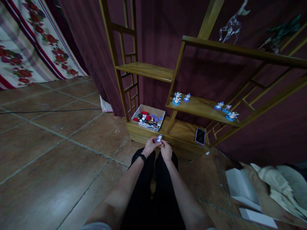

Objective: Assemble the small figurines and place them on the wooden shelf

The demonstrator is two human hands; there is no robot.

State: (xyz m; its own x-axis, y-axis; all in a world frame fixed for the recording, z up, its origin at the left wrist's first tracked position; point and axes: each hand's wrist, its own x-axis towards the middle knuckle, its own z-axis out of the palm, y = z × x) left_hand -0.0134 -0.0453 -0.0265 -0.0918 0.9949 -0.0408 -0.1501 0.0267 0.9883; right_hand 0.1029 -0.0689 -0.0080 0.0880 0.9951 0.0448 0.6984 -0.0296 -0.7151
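Observation:
Between my two hands, above my knees, is a small white and purple figurine on a purple base. My left hand, with a black band at the wrist, grips the figurine from the left. The fingers of my right hand are closed on its base from the right. Just beyond my hands a white cardboard box holds several more figurines in red, black and purple. Higher up, a wooden shelf carries figurines on blue and purple bases, one group at its left end and another at its right end.
A phone lies on the lowest board of the wooden shelf unit. Glass-like animal ornaments stand on the top shelf. White boxes and cloth lie on the floor to the right. A cable crosses the tiles at left.

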